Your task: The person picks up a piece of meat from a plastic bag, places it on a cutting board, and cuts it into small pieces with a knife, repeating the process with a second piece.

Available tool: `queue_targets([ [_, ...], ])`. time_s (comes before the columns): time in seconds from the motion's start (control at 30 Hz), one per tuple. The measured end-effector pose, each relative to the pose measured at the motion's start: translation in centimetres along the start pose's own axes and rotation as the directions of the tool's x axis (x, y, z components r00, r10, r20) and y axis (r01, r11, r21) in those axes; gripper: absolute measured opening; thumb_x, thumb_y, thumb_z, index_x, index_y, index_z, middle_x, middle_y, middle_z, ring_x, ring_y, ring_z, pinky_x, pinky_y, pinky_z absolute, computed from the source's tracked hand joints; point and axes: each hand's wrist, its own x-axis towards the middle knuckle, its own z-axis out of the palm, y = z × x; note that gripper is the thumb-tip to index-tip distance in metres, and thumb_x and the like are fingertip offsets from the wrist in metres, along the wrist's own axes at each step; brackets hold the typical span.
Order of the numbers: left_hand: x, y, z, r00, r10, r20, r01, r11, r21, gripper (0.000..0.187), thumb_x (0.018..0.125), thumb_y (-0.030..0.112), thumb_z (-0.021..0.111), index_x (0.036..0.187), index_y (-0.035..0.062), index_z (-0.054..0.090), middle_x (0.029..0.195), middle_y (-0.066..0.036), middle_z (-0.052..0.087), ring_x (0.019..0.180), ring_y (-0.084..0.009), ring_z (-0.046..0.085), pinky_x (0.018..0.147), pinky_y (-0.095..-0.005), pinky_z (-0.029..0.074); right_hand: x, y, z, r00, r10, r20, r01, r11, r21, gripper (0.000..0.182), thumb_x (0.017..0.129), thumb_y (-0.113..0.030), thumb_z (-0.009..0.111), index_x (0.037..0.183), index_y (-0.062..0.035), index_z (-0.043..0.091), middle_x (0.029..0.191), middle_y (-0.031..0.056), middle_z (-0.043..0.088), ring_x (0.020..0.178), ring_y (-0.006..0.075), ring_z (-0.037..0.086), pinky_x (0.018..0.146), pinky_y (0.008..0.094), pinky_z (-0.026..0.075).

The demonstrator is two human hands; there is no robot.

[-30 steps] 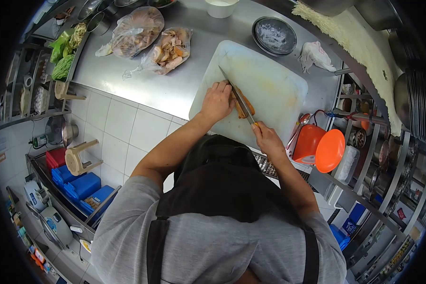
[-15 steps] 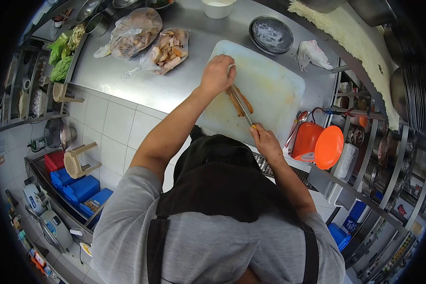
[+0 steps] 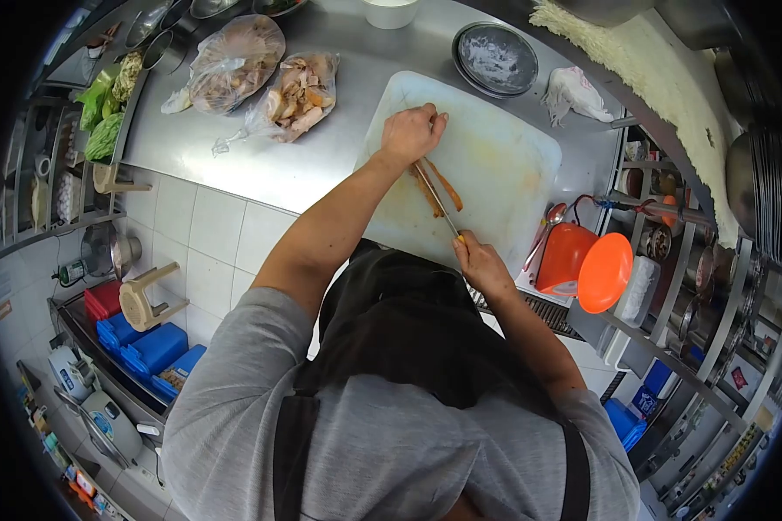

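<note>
On the pale cutting board [image 3: 504, 143] lie thin orange-brown strips of food, perhaps meat, which I cannot name for certain. One curved strip [image 3: 448, 187] is on the right of the knife's blade; darker pieces [image 3: 428, 194] are along its left side. My right hand [image 3: 487, 267] is closed round the handle of the knife [image 3: 444, 207], whose narrow blade points away from me towards my left hand. With fingers curled, my left hand [image 3: 410, 135] rests at the far end of the blade and hides the tip. What its fingers hold is hidden.
Two clear bags of meat pieces [image 3: 239, 65] [image 3: 302, 95] lie on the steel counter [image 3: 208, 156]. Beyond the board are a floury dark plate [image 3: 498, 59] and a crumpled white bag [image 3: 573, 94]. Orange containers [image 3: 606, 272] and a spoon [image 3: 545, 233] are at the right.
My left hand has shifted slightly right and nearer, its wrist turned. The knife lies closer to the darker pieces, and the curved strip shows more separately on its right. The view has shifted a little.
</note>
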Motion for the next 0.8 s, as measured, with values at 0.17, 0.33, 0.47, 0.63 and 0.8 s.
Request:
queue_targets([
  [0.17, -0.1, -1.9, 1.3, 0.997, 0.037, -0.069, -0.034, 0.999, 0.041, 0.027, 0.095, 0.034, 0.057, 0.088, 0.0084, 0.063, 0.071, -0.01, 0.068, 0.07, -0.0334, 0.068, 0.067, -0.0457, 0.054, 0.8, -0.9, -0.1, 0.997, 0.053, 0.057, -0.051, 0.998, -0.043, 0.034, 0.103, -0.035, 0.042, 0.114, -0.0037, 0.051, 0.085, 0.0306, 0.065, 0.084, 0.051, 0.061, 0.077, 0.0582, 0.047],
  [0.33, 0.3, -2.2, 1.4, 0.998, 0.027, -0.055, -0.025, 0.999, 0.036, 0.026, 0.095, 0.034, 0.056, 0.089, 0.0088, 0.06, 0.074, -0.011, 0.07, 0.074, -0.0343, 0.068, 0.072, -0.0453, 0.054, 0.8, -1.1, -0.1, 0.999, 0.032, 0.03, -0.03, 0.999, -0.04, 0.033, 0.103, -0.034, 0.042, 0.11, -0.0034, 0.051, 0.084, 0.0303, 0.065, 0.084, 0.0513, 0.061, 0.078, 0.0594, 0.046],
  [0.47, 0.3, -2.2, 0.8, 0.997, 0.029, -0.073, -0.026, 0.999, 0.03, 0.021, 0.093, 0.03, 0.061, 0.092, 0.0088, 0.062, 0.073, -0.01, 0.069, 0.071, -0.0318, 0.067, 0.069, -0.0437, 0.054, 1.0, -0.3, -0.3, 0.999, -0.035, -0.012, 0.035, 0.999, -0.027, 0.034, 0.102, -0.035, 0.043, 0.106, -0.0028, 0.053, 0.084, 0.0302, 0.064, 0.084, 0.0512, 0.061, 0.077, 0.0588, 0.046],
  [0.63, -0.6, -2.2, -3.2, 0.905, 0.425, 0.021, -0.414, 0.892, -0.179, 0.017, 0.082, 0.014, 0.07, 0.098, 0.0103, 0.067, 0.094, -0.007, 0.068, 0.093, -0.0264, 0.064, 0.081, -0.04, 0.05, 1.6, 1.1, -0.5, 0.99, -0.107, -0.091, 0.116, 0.989, 0.096, 0.035, 0.102, -0.034, 0.047, 0.099, -0.0009, 0.056, 0.082, 0.0291, 0.064, 0.082, 0.05, 0.06, 0.074, 0.0575, 0.046],
  [0.8, -5.1, 0.5, -6.6, 0.709, 0.579, 0.403, -0.657, 0.75, 0.079, 0.023, 0.077, 0.013, 0.072, 0.1, 0.0132, 0.068, 0.105, -0.002, 0.063, 0.11, -0.0216, 0.056, 0.091, -0.0411, 0.043, 1.8, 1.6, 0.4, 0.986, -0.129, -0.101, 0.131, 0.991, 0.012, 0.035, 0.101, -0.035, 0.048, 0.099, -0.0015, 0.056, 0.08, 0.028, 0.064, 0.081, 0.0481, 0.061, 0.073, 0.0569, 0.047],
])
